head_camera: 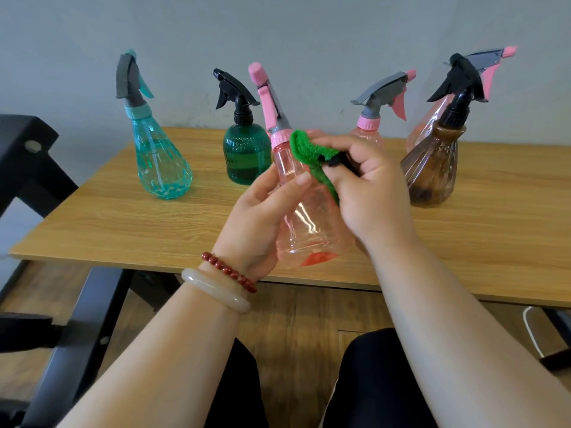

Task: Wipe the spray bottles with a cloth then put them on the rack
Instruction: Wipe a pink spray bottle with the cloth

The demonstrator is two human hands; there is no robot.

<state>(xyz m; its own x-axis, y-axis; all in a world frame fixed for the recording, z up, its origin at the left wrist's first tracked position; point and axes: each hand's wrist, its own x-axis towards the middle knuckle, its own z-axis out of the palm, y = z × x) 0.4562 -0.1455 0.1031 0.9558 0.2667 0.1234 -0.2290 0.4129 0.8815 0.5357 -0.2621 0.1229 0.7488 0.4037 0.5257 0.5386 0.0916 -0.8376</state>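
Left hand (259,217) holds pink bottle (304,217) over table edge (185,267)

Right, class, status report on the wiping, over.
Left hand grips pink bottle. Right hand holds cloth to its shoulder. Other bottles stand clear on table.
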